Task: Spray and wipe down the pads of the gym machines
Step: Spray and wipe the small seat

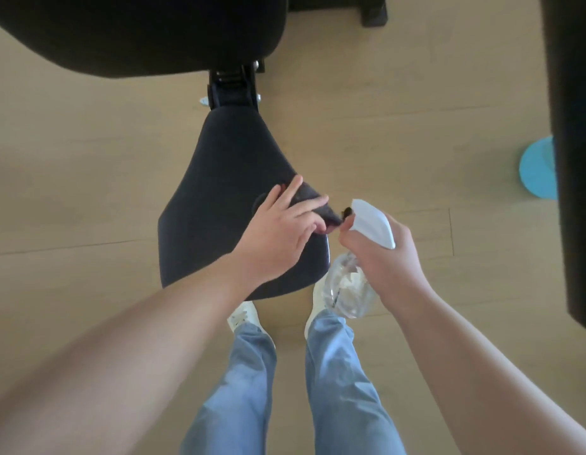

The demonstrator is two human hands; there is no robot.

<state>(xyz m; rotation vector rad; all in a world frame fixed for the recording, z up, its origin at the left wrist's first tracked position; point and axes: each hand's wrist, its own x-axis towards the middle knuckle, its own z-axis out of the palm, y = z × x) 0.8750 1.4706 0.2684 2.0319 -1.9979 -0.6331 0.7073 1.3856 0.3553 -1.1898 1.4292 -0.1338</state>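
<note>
Near the seat pad's [219,198] right edge, I see my left hand [278,231] pressing a dark cloth [321,205] flat under spread fingers, while my right hand [383,257] grips the spray bottle [347,287] just beside that edge. I judge wiping is underway; next come strokes across the remaining pad.

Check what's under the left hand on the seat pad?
A dark cloth lies under the left hand, pressed on the black seat pad. The hand covers most of it; the pad beneath is hidden.
</note>
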